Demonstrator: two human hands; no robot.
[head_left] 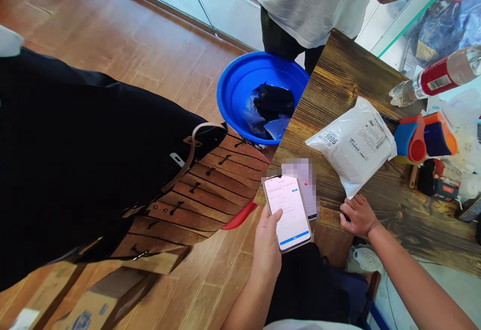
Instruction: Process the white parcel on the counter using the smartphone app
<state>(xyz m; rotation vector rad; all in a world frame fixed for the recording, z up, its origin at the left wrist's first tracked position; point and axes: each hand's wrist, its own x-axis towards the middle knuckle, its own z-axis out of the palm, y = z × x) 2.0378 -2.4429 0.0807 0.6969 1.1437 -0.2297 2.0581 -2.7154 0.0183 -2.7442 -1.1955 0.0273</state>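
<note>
My left hand [268, 232] is wrapped around a smartphone [288, 212], with the thumb over its left edge. The lit screen shows lines of text and a blue bar at the bottom. Partly behind the phone, a blurred-out purplish patch [310, 190] lies at the table's edge; I cannot make it out. My right hand [358, 215] rests curled at the near edge of the wooden table [326, 89], with nothing visible in its fingers. Just above its knuckles is the lower corner of a white plastic mailer bag [353, 142], printed with 5006 and a label.
A plastic bottle [436, 77], orange and blue tape dispensers [413, 142] and a small dark device [439, 182] crowd the table's right side. Left of the table stands a blue tub [235, 84] holding bags. A person [311, 9] stands beyond; dark cloth [93, 159] spreads at left.
</note>
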